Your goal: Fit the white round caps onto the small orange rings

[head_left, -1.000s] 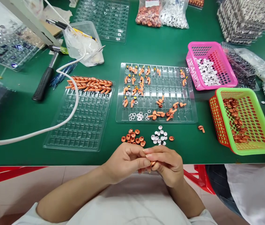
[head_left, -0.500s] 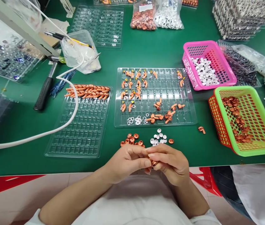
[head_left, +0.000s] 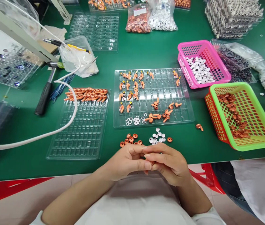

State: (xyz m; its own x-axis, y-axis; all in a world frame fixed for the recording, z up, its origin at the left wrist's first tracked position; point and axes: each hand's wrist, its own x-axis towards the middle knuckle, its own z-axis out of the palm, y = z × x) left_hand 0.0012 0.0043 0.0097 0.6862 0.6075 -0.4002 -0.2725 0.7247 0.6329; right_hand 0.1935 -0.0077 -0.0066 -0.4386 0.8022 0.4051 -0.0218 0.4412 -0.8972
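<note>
We grip a copper part [head_left: 152, 163], mostly hidden, between the fingertips of our left hand [head_left: 129, 161] and right hand [head_left: 171, 162], which touch. Just beyond our hands lie copper caps [head_left: 131, 139] and white discs [head_left: 159, 134]; farther beyond, a clear tray [head_left: 167, 90]. Rightward stands the green basket [head_left: 259, 146].
</note>
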